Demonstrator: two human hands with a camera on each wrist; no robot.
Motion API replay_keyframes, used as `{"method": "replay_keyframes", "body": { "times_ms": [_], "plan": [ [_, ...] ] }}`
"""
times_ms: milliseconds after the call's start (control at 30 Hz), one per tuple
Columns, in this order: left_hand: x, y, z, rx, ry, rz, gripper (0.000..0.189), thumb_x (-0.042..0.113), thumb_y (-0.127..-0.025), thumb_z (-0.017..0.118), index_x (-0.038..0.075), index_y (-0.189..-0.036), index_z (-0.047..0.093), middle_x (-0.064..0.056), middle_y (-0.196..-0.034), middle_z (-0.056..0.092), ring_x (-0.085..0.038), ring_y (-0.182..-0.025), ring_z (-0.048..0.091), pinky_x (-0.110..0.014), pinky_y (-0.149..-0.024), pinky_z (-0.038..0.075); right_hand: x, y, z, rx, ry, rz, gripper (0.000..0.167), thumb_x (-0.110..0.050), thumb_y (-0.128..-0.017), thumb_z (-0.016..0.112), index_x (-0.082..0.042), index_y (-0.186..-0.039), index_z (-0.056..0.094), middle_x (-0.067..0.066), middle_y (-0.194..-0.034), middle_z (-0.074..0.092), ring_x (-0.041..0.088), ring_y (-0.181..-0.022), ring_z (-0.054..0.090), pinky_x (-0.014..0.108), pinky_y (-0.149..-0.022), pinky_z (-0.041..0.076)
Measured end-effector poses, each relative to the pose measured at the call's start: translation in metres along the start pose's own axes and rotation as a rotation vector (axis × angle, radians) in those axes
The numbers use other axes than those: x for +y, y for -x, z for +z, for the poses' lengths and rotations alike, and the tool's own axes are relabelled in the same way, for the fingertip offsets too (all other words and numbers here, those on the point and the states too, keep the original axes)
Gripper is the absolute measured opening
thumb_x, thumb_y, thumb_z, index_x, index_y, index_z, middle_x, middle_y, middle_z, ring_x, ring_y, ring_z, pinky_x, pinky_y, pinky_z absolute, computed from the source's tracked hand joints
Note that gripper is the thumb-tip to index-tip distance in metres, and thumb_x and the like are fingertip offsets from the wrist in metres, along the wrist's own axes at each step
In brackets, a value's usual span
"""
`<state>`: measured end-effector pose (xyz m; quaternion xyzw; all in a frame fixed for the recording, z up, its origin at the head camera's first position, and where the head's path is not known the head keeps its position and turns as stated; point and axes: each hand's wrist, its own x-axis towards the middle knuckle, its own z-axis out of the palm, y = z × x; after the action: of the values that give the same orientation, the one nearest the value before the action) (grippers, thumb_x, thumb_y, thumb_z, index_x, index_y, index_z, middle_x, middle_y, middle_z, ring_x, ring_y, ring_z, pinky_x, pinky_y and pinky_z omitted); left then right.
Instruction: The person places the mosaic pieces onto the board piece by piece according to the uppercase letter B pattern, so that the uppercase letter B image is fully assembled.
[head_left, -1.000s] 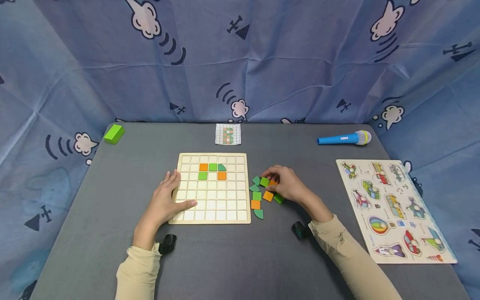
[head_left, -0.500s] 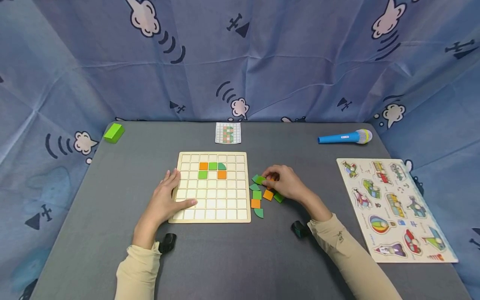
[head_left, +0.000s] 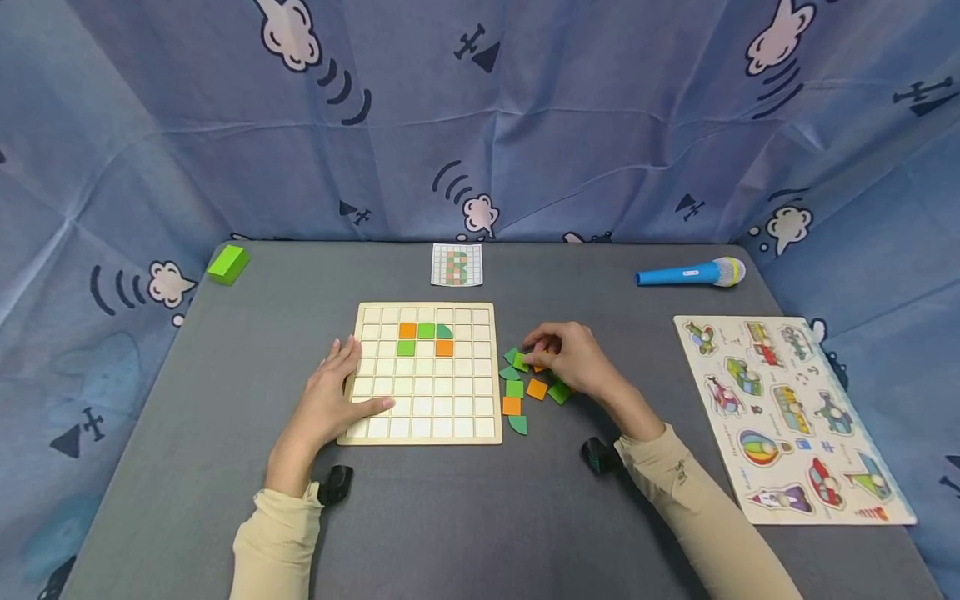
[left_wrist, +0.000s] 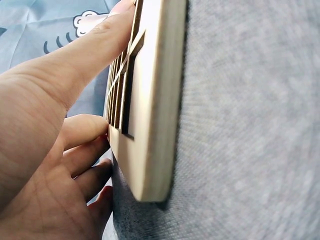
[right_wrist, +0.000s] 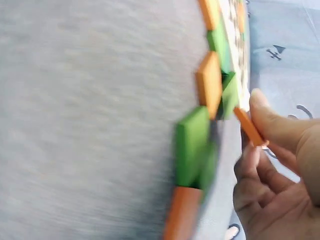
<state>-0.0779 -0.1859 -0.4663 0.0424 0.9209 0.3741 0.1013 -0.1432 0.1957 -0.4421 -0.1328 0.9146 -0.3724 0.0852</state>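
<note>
My left hand (head_left: 322, 407) rests at the left side of a pale wooden grid board (head_left: 442, 408). Its thumb lies across the cells, and the other fingers touch the board's edge. Orange and green tiles sit in the upper rows, among them an orange square (head_left: 444, 347) and a dark green quarter-round (head_left: 444, 332). Beyond the right edge, my right hand (head_left: 576, 360) pinches an orange square tile (right_wrist: 250, 127) between thumb and fingers, above several loose tiles. Among those lie a green square (head_left: 514, 388), an orange square (head_left: 537, 389) and a dark green quarter-round (head_left: 518, 425).
Behind the board lies a small card (head_left: 457, 265) printed with a coloured grid pattern. A blue toy microphone (head_left: 686, 274) is at the back right, with a picture puzzle board (head_left: 757, 417) in front. A green block (head_left: 228, 265) sits at the back left corner.
My right hand has shifted a green square slightly left among the loose tiles, then lifted a little with the orange tile. My left hand stays put.
</note>
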Motion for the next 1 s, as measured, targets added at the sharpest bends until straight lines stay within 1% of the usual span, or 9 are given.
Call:
{"method": "replay_keyframes", "body": {
  "times_ms": [100, 167, 267, 367, 433, 533, 667, 833, 1000],
  "plan": [
    [0.000, 0.001, 0.000, 0.000, -0.002, -0.002, 0.113, 0.041, -0.085, 0.090, -0.004, -0.165, 0.024, -0.021, -0.177, 0.015, -0.044, -0.165, 0.007, -0.069, -0.130, 0.014, -0.007, -0.003, -0.003, 0.067, -0.006, 0.014, 0.013, -0.012, -0.094, 0.082, -0.004, -0.105, 0.079, 0.008, -0.086, 0.072, 0.017, -0.071, 0.061, 0.026, -0.064, 0.051],
    [0.000, 0.001, -0.001, 0.000, 0.000, -0.003, 0.113, 0.041, -0.085, 0.090, -0.004, -0.165, 0.024, -0.021, -0.177, 0.015, -0.044, -0.165, 0.007, -0.069, -0.130, 0.013, -0.013, -0.006, -0.003, 0.084, -0.034, 0.002, 0.012, -0.011, -0.095, 0.081, -0.003, -0.104, 0.079, 0.010, -0.087, 0.073, 0.020, -0.071, 0.062, 0.027, -0.064, 0.052],
    [0.000, 0.001, -0.001, -0.001, -0.001, -0.003, 0.113, 0.041, -0.085, 0.090, -0.004, -0.165, 0.024, -0.020, -0.177, 0.015, -0.044, -0.165, 0.007, -0.069, -0.130, 0.013, -0.022, -0.009, 0.002, 0.053, -0.105, -0.025, 0.011, -0.010, -0.096, 0.079, -0.002, -0.104, 0.079, 0.012, -0.088, 0.076, 0.022, -0.071, 0.067, 0.029, -0.065, 0.058],
    [0.000, 0.001, -0.001, -0.003, 0.001, -0.004, 0.113, 0.043, -0.086, 0.089, -0.003, -0.166, 0.024, -0.020, -0.177, 0.015, -0.044, -0.165, 0.007, -0.069, -0.130, 0.014, -0.032, -0.014, 0.013, -0.003, -0.196, -0.050, 0.016, -0.004, -0.097, 0.075, 0.003, -0.112, 0.077, 0.016, -0.089, 0.075, 0.028, -0.073, 0.073, 0.035, -0.068, 0.064],
    [0.000, 0.001, -0.001, -0.004, 0.005, -0.006, 0.113, 0.043, -0.086, 0.089, -0.002, -0.166, 0.024, -0.019, -0.177, 0.014, -0.043, -0.166, 0.007, -0.069, -0.130, 0.014, -0.038, -0.019, 0.023, -0.031, -0.236, -0.066, 0.019, 0.000, -0.099, 0.072, 0.004, -0.117, 0.075, 0.017, -0.091, 0.074, 0.031, -0.075, 0.074, 0.038, -0.071, 0.065],
    [0.001, 0.000, -0.001, -0.006, 0.013, -0.010, 0.113, 0.043, -0.086, 0.089, -0.001, -0.166, 0.024, -0.018, -0.178, 0.014, -0.042, -0.166, 0.006, -0.069, -0.130, 0.013, -0.048, -0.025, 0.038, -0.050, -0.217, -0.092, 0.019, -0.001, -0.099, 0.072, 0.002, -0.117, 0.076, 0.015, -0.094, 0.075, 0.027, -0.079, 0.073, 0.036, -0.074, 0.063],
    [0.002, 0.000, -0.001, -0.009, 0.014, -0.013, 0.113, 0.043, -0.086, 0.089, -0.002, -0.166, 0.024, -0.018, -0.178, 0.014, -0.043, -0.166, 0.006, -0.069, -0.130, 0.013, -0.062, -0.032, 0.061, -0.059, -0.146, -0.102, 0.009, -0.008, -0.097, 0.077, -0.005, -0.105, 0.080, 0.008, -0.094, 0.077, 0.016, -0.081, 0.068, 0.028, -0.074, 0.058],
    [0.002, 0.000, 0.000, -0.005, 0.008, -0.014, 0.113, 0.045, -0.085, 0.089, -0.002, -0.166, 0.025, -0.018, -0.177, 0.015, -0.043, -0.165, 0.007, -0.069, -0.130, 0.014, -0.077, -0.039, 0.085, -0.071, -0.155, -0.110, 0.004, -0.009, -0.096, 0.079, -0.005, -0.098, 0.079, 0.007, -0.089, 0.077, 0.011, -0.076, 0.069, 0.024, -0.072, 0.058],
    [0.001, -0.001, -0.001, 0.000, 0.007, -0.008, 0.113, 0.045, -0.085, 0.089, -0.002, -0.166, 0.026, -0.019, -0.177, 0.016, -0.044, -0.165, 0.008, -0.069, -0.130, 0.015, -0.090, -0.047, 0.098, -0.084, -0.149, -0.114, 0.005, -0.011, -0.095, 0.080, -0.006, -0.093, 0.079, 0.005, -0.084, 0.076, 0.009, -0.071, 0.066, 0.021, -0.068, 0.055]
  ]
}}
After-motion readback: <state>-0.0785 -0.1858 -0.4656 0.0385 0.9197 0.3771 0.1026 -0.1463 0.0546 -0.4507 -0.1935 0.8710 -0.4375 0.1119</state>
